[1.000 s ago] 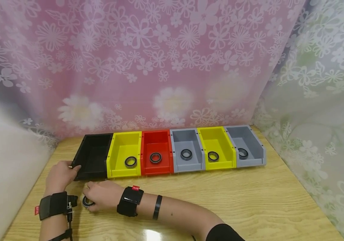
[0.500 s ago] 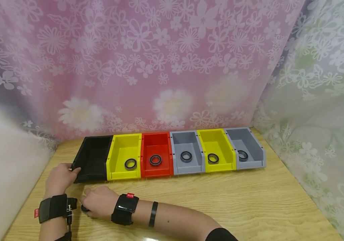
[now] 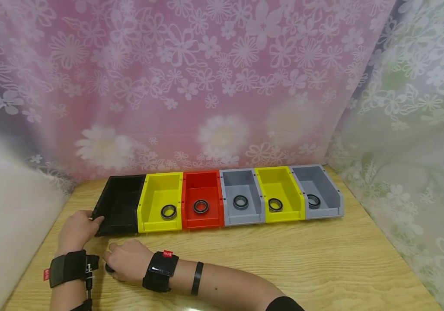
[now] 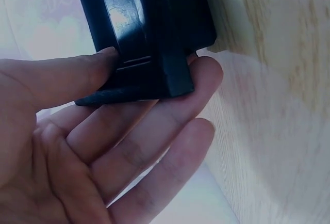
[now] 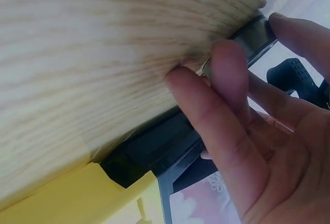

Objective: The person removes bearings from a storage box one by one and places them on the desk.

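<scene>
My left hand (image 3: 77, 231) holds the front left corner of the black bin (image 3: 122, 203), at the left end of a row of bins. In the left wrist view, the thumb lies on the wall's inner side and the fingers curl under its outer edge. In front of that bin, my right hand (image 3: 127, 259) pinches a ball bearing (image 3: 109, 268) low at the tabletop. The right wrist view shows the bearing (image 5: 255, 38) edge-on between thumb and fingers; the head view hides most of it behind the hand.
To the right stand a yellow bin (image 3: 163, 188), a red bin (image 3: 202, 183), a grey bin (image 3: 239, 183), another yellow bin (image 3: 278, 183) and a grey end bin (image 3: 315, 183). Each holds one bearing. Wooden tabletop (image 3: 284, 259) extends in front; a floral curtain (image 3: 222, 86) hangs behind.
My right hand has shifted slightly left and towards me with the bearing, whose face no longer shows in the head view. The left hand keeps its hold on the black bin.
</scene>
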Available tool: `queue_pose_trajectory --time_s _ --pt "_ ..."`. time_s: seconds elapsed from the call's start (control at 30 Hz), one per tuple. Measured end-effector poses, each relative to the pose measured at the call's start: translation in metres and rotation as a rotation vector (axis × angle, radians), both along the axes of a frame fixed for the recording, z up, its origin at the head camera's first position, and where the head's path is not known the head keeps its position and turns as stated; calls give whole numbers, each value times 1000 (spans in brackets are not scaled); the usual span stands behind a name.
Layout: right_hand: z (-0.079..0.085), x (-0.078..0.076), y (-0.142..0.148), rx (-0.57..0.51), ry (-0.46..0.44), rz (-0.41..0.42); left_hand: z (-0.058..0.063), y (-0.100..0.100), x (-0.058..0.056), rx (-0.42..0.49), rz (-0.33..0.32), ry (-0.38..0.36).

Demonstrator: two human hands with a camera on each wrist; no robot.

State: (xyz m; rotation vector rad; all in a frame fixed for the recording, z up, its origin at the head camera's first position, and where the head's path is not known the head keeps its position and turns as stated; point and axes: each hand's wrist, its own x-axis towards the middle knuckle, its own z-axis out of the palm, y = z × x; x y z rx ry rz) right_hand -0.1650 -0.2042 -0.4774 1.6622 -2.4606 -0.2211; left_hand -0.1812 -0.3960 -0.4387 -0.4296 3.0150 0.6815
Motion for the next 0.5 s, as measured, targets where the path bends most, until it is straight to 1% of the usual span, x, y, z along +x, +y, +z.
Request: queue_pose_trajectory --time_s 0.07,0.27,0.37,0.5 --pt "0 -1 1 -2 6 -3 0 1 -2 0 -1 -5" --pt "1 0 0 12 3 -19 1 1 -1 -6 -9 5" --pt "1 1 1 1 17 -19 1 2 -2 -11 -7 9" --pt "0 5 2 -18 37 -14 -1 0 0 -6 -1 -10"
